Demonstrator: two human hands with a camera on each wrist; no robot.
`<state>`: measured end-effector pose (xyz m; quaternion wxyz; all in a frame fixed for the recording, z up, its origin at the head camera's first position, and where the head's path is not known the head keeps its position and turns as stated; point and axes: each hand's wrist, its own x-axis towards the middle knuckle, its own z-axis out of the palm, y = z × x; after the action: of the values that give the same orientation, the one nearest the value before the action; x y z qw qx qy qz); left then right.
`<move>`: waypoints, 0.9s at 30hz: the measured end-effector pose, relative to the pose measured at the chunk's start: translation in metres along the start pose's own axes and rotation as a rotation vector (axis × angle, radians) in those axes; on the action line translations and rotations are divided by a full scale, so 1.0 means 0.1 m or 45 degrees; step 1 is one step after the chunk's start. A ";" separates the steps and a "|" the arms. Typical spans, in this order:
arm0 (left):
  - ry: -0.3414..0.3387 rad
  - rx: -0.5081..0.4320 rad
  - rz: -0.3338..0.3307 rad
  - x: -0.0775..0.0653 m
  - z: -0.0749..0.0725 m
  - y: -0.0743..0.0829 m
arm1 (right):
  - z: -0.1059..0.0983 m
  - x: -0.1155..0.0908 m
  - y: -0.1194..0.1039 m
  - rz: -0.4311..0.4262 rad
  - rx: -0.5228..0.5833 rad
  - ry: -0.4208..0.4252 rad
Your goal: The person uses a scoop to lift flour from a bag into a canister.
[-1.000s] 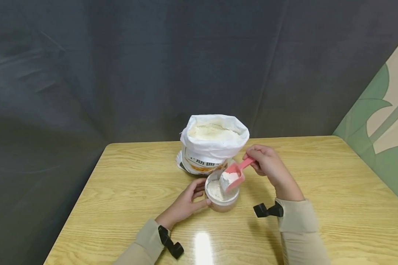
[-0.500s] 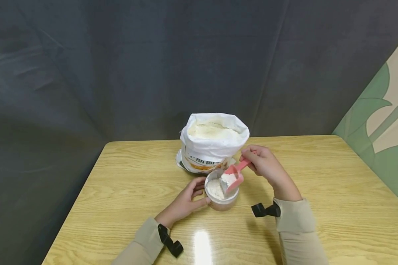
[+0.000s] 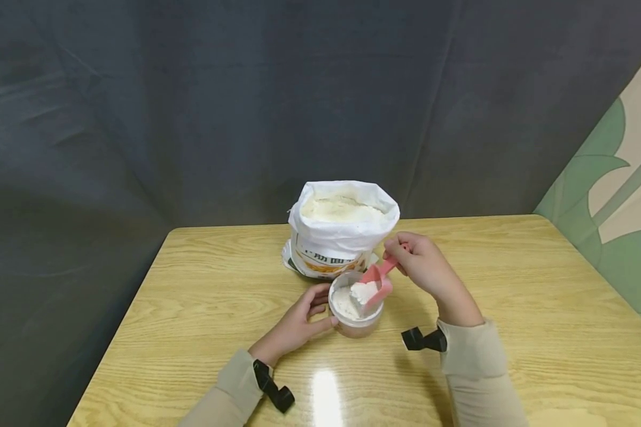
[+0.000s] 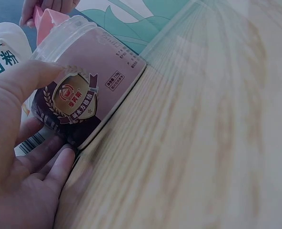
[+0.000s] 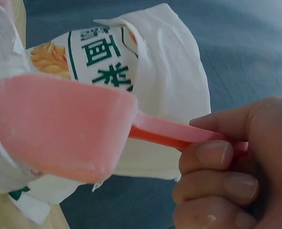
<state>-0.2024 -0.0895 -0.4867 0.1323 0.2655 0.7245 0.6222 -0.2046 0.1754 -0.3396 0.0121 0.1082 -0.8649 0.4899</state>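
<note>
I can see a person's right hand (image 3: 430, 264) pinching the handle of a pink scoop (image 3: 387, 287) between thumb and fingers. The scoop is long and points away from that hand, slanting down to the left and back toward the person. Its wide end is over the mouth of a round plastic tub (image 3: 358, 330), with a white heap of flour (image 3: 363, 291) in it. I can't tell if the scoop touches the rim. There is more pale powder (image 3: 343, 302) down inside the tub.

The tub stands upright on the wooden table (image 3: 219, 267), between the two hands. The left hand (image 3: 294, 326) is the closer one to it. It holds the tub's left side, with the thumb at the front and the fingers round the side. The tub has a pinkish label with a gold badge (image 4: 73, 98).

Just behind the tub is a big white flour bag (image 3: 342, 234), open at the top and full of flour. It sits so close that there is little room on that side. I see nothing between the scoop and the tub's mouth. Farther back hangs a dark cloth (image 3: 299, 107), and over on the right is a wall with green leaves (image 3: 635, 261).
</note>
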 end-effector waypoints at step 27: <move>-0.001 0.008 -0.023 0.00 0.00 0.03 | 0.15 -0.08 -0.17 -0.206 -0.280 0.030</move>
<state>-0.2020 -0.0898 -0.4841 0.1372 0.2596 0.7287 0.6187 -0.1920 0.1559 -0.3338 0.0736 0.1696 -0.9017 0.3908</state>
